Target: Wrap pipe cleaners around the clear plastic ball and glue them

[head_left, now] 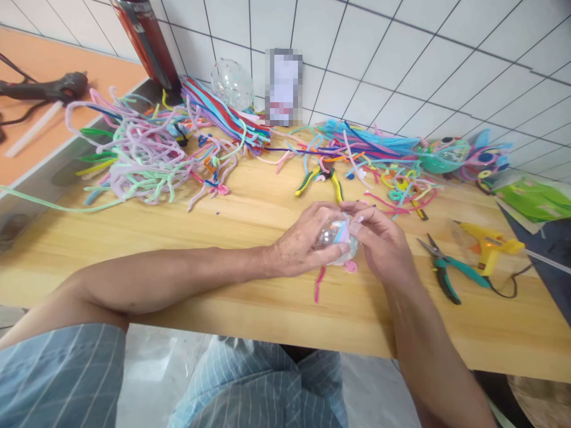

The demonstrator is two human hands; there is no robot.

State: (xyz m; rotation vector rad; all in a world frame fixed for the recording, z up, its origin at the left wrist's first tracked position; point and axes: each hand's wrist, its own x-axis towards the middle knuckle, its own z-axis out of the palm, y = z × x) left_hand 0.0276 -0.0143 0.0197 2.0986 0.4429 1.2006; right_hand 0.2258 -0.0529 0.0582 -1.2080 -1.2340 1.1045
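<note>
Between my hands, just above the wooden table [250, 285], is a clear plastic ball [329, 234] with blue and lilac fuzzy strips on it. My left hand [303, 241] wraps round its left side, thumb along the front. On the right, my right hand [383, 238] pinches at the ball's edge with thumb and forefinger; whether a small piece sits between those fingertips I cannot make out. A pink pipe-cleaner coil [351, 267] shows right under the ball. A short pink pipe cleaner [319, 285] lies on the table in front.
Yellow-black pliers [332, 178] lie behind my hands. Teal-handled pliers [450, 267] and a yellow glue gun [488, 244] are at right. Tangled pipe cleaners [143, 148] spread at back left; a phone [284, 88] leans on the tiled wall. Another clear ball [232, 83] stands behind.
</note>
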